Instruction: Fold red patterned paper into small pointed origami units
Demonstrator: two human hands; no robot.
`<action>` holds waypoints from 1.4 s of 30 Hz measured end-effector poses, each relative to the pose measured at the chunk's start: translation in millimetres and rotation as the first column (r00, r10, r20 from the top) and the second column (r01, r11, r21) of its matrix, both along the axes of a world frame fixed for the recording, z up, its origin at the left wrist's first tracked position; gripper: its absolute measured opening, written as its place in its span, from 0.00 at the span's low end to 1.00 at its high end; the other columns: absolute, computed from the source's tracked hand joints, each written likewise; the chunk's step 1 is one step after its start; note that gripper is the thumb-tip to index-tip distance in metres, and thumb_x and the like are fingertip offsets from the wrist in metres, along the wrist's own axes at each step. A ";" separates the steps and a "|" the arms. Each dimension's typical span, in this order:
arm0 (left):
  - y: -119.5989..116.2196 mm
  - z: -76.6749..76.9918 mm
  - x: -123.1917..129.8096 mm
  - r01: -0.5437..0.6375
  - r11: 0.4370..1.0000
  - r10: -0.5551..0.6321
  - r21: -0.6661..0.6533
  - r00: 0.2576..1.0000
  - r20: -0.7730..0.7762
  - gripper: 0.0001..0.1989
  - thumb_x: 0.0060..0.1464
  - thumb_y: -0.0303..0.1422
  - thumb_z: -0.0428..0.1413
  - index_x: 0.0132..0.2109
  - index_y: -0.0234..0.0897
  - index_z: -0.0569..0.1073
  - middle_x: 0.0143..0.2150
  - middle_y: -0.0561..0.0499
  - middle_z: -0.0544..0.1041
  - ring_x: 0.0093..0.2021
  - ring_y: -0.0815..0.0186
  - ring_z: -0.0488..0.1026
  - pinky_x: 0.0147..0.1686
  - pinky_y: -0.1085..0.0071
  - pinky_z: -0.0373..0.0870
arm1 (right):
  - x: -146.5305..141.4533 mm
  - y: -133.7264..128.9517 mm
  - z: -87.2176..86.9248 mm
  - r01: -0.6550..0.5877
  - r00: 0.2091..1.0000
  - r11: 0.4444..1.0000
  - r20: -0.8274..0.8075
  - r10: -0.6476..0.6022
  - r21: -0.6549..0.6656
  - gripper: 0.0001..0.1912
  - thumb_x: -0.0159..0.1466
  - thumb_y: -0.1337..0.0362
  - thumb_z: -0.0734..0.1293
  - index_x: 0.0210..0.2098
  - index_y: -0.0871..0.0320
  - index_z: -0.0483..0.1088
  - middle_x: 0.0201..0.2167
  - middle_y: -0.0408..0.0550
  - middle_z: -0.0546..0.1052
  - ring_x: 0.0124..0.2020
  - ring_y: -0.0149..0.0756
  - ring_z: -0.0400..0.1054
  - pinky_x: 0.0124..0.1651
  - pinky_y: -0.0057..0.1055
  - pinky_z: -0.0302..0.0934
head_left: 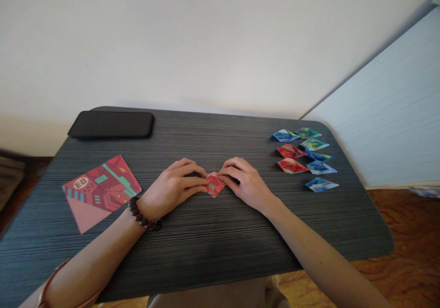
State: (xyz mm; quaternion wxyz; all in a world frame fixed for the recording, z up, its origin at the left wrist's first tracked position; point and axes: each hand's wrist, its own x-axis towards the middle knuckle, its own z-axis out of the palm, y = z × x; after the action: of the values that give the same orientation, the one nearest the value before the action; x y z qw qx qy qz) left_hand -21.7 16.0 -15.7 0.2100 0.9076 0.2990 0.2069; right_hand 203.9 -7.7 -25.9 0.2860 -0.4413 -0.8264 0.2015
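In head view, my only feed, I see L hand (177, 184) and R hand (245, 183) meeting near mid of the desk (192, 239), w/ a small folded red paper (215, 186) btwn them. L thumb + fingertips pinch its L side, R thumb + fingertips its upper R, prob. so it lies taut and can't shift. One corner points twd the near edge; long axis I can't call, bc fingers cover both sides. Sheet (103, 193) lies L of L hand, tilted, prob. set within reach but off the work spot. Pieces (291, 165) sit far R, long axes roughly side to side, prob. grouped clear of R hand. Case (112, 124) rests back L, prob. out of the way.
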 end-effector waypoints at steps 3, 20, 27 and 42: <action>-0.4 1.4 -0.8 0.033 0.997 -0.031 0.063 0.999 -0.034 0.09 0.57 0.34 0.52 0.41 0.43 0.77 0.43 0.49 0.75 0.44 0.63 0.67 0.47 0.65 0.65 | 5.7 -1.3 0.4 -0.103 0.994 0.995 0.033 0.102 0.007 0.14 0.64 0.59 0.61 0.47 0.54 0.70 0.40 0.49 0.71 0.41 0.36 0.64 0.45 0.35 0.61; -6.1 -1.9 -1.1 0.062 0.967 -0.025 0.248 0.989 -0.148 0.08 0.58 0.25 0.49 0.43 0.34 0.72 0.40 0.46 0.72 0.41 0.63 0.68 0.43 0.64 0.68 | 12.8 -4.6 -3.8 -0.175 0.984 0.974 0.059 0.168 0.142 0.12 0.65 0.61 0.61 0.44 0.55 0.72 0.38 0.48 0.73 0.37 0.33 0.65 0.42 0.32 0.63; -12.9 1.7 3.9 -0.001 0.972 0.033 0.233 0.991 -0.131 0.09 0.58 0.29 0.50 0.45 0.32 0.70 0.40 0.47 0.74 0.42 0.62 0.69 0.46 0.63 0.68 | 9.1 -3.9 -2.1 -0.083 0.996 0.996 -0.018 0.083 0.018 0.11 0.66 0.62 0.59 0.42 0.56 0.71 0.35 0.48 0.72 0.38 0.34 0.65 0.43 0.34 0.62; -17.9 -3.0 11.7 -0.276 0.959 0.279 0.065 0.959 -0.040 0.08 0.59 0.32 0.49 0.38 0.35 0.72 0.39 0.47 0.69 0.40 0.63 0.66 0.45 0.63 0.68 | -9.9 -6.8 8.3 0.122 0.987 0.990 0.115 -0.113 -0.075 0.09 0.64 0.65 0.60 0.30 0.59 0.69 0.31 0.47 0.67 0.35 0.35 0.60 0.42 0.34 0.57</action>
State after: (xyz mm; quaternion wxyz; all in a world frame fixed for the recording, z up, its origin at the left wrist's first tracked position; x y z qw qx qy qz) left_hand -10.0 -1.8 -18.7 0.1448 0.8672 0.4222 0.2206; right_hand 194.0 -14.5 -17.6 0.2328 -0.5111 -0.8046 0.1929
